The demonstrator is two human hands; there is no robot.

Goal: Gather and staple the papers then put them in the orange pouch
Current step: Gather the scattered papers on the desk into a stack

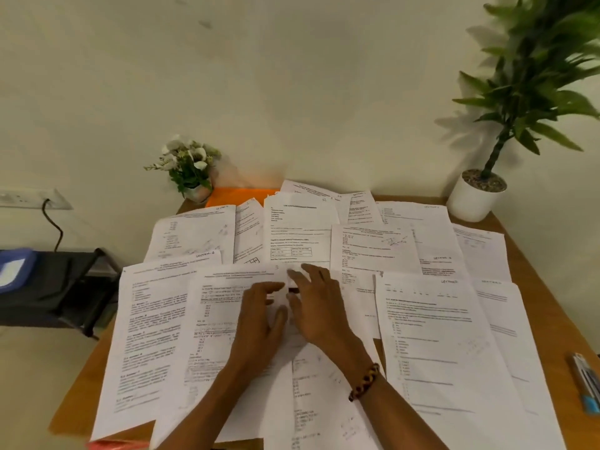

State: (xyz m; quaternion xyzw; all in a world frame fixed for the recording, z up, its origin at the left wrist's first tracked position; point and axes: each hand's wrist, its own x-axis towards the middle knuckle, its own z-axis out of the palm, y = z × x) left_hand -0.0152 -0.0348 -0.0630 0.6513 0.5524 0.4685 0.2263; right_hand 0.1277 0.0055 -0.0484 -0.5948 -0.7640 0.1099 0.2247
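Thin white printed paper sheets [431,336] lie fanned and overlapping across nearly the whole brown wooden table [552,323], their edges loose and slightly curled. The flat bright orange pouch [240,196] rests at the table's far edge against the wall, partly buried under the rear sheets. The left hand [259,323] lies palm down on the middle sheets with fingers loosely spread; the right hand [319,306], a beaded red-and-yellow bracelet [365,381] on its wrist, rests just beside it, fingers splayed flat. A small dark object shows between them, too blurred to identify. A small pot of white artificial flowers [190,168] stands beside the pouch; a leafy green plant in a smooth white round pot [474,196] occupies the far right corner. Pens [586,383] lie at the right edge. Print is mostly unreadable; "SECTION" headings appear faintly.
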